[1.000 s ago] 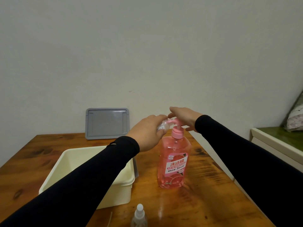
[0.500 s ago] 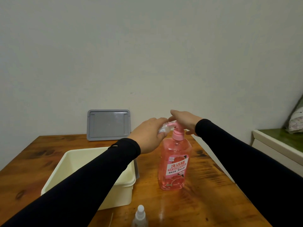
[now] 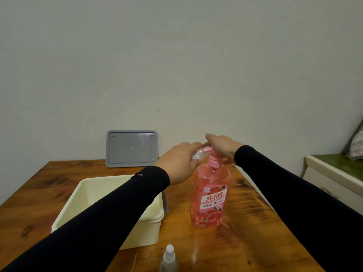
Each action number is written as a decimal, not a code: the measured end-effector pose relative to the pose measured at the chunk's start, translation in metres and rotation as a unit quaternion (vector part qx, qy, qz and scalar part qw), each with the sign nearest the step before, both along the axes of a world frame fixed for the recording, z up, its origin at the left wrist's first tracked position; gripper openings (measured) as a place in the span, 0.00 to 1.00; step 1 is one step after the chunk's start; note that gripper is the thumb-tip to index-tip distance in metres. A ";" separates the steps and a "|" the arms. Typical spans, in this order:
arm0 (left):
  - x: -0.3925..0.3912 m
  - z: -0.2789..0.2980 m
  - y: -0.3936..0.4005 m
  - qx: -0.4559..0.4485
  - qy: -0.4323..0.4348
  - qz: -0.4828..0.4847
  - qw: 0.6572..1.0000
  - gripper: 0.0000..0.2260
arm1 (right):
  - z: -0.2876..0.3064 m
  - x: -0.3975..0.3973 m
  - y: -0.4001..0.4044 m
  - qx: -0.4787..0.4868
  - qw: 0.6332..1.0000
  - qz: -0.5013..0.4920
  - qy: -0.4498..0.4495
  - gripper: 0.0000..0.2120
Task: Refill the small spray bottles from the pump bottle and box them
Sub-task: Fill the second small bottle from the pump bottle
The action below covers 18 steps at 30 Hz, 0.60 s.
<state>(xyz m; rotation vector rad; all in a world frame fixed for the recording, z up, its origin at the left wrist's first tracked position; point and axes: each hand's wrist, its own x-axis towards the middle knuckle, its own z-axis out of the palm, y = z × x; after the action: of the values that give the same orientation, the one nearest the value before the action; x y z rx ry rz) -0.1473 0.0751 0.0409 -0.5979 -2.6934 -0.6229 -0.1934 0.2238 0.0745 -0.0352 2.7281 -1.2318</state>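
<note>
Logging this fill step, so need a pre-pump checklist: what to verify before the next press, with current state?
1. Small bottle held at the pump spout by the left hand: ok.
2. Bottle mouth lined up under the spout: cannot tell, fingers hide it.
3. Right hand resting on the pump head: ok.
4. Pump bottle upright on the table, with pink liquid left: ok.
5. Cream box open and beside the pump bottle, its grey lid leaning on the wall: ok.
6. Second spray bottle standing at the near edge, capped; fill level: cannot tell.
</note>
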 end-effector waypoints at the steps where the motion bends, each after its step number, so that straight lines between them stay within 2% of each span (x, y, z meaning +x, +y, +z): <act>1: 0.000 0.002 0.000 0.002 0.001 0.000 1.000 0.21 | 0.004 0.001 0.001 -0.001 1.000 0.002 -0.001 0.26; 18: 0.001 0.004 0.000 0.001 -0.002 -0.001 1.000 0.21 | 0.006 0.005 0.000 0.007 1.000 0.009 0.015 0.26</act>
<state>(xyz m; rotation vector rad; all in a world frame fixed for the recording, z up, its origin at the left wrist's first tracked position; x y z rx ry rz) -0.1465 0.0754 0.0447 -0.6006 -2.6968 -0.6275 -0.1884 0.2237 0.0803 -0.0763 2.7565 -1.2166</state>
